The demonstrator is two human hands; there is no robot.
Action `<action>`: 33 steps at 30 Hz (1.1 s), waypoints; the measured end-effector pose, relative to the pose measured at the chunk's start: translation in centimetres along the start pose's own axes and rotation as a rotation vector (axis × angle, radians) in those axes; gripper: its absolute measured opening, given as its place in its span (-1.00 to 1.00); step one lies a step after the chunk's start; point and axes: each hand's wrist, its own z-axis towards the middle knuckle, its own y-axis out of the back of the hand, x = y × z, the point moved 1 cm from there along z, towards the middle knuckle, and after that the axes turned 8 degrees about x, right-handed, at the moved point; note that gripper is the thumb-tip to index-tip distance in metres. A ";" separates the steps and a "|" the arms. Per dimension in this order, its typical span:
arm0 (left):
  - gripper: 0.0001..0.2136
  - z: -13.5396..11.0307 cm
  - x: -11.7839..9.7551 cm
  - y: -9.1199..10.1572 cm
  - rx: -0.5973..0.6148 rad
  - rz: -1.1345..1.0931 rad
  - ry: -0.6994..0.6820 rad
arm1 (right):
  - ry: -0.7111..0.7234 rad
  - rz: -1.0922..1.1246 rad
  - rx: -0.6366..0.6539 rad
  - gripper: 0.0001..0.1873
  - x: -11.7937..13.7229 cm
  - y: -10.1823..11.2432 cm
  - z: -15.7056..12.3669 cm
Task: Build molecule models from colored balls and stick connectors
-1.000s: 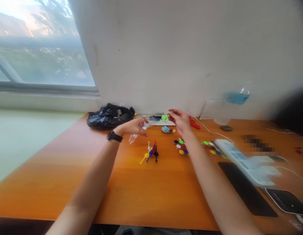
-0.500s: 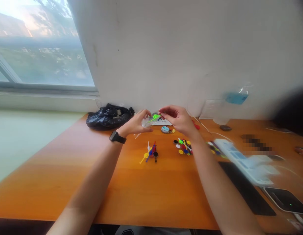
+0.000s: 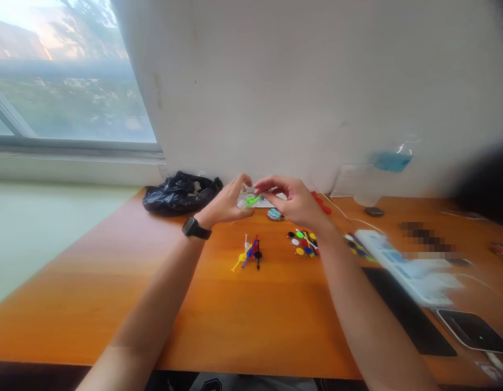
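Both hands meet above the far middle of the orange table (image 3: 113,282). My left hand (image 3: 229,203), with a black watch on its wrist, is closed round a small clear plastic bag (image 3: 242,200). My right hand (image 3: 292,201) pinches a small green plastic stick (image 3: 253,200) at the mouth of that bag. Below the hands lie a small heap of coloured plastic sticks (image 3: 250,255) and a cluster of coloured round discs (image 3: 304,243).
A crumpled black plastic bag (image 3: 178,193) lies at the back left by the wall. A small round blue item (image 3: 274,214) and a red piece (image 3: 322,203) lie behind the discs. On the right lie a white power strip (image 3: 401,263), a black pad (image 3: 409,315) and a phone (image 3: 473,331).
My hands have come together: the right hand carried the green stick left to the clear bag, and the left hand lifted the bag to meet it.
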 end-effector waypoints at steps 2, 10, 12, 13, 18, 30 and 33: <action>-0.53 0.0 0.0 0.0 0.005 -0.004 0.003 | 0.014 -0.027 -0.002 -0.76 0.3 0.0 0.0; -0.56 -0.1 0.6 -0.1 0.032 -0.022 0.025 | -0.014 -0.166 0.034 -0.73 0.3 -0.1 -0.1; -0.57 -0.1 0.7 -0.1 0.033 -0.014 0.032 | -0.005 -0.161 0.067 -0.72 0.1 -0.2 -0.1; -0.57 -0.1 0.7 -0.1 0.035 -0.010 0.031 | -0.009 -0.156 0.082 -0.73 -0.1 -0.3 -0.1; -0.56 -0.1 0.6 0.0 0.053 -0.006 0.031 | -0.045 -0.127 0.122 -0.80 -0.7 -0.3 -0.2; -0.50 -0.4 1.9 -0.2 0.098 -0.046 0.081 | 0.067 -0.286 -0.181 -0.77 -1.1 0.3 0.3; -0.51 -0.7 2.8 -0.1 0.097 -0.069 0.100 | -0.072 -0.359 -0.102 -0.77 -2.3 0.5 0.1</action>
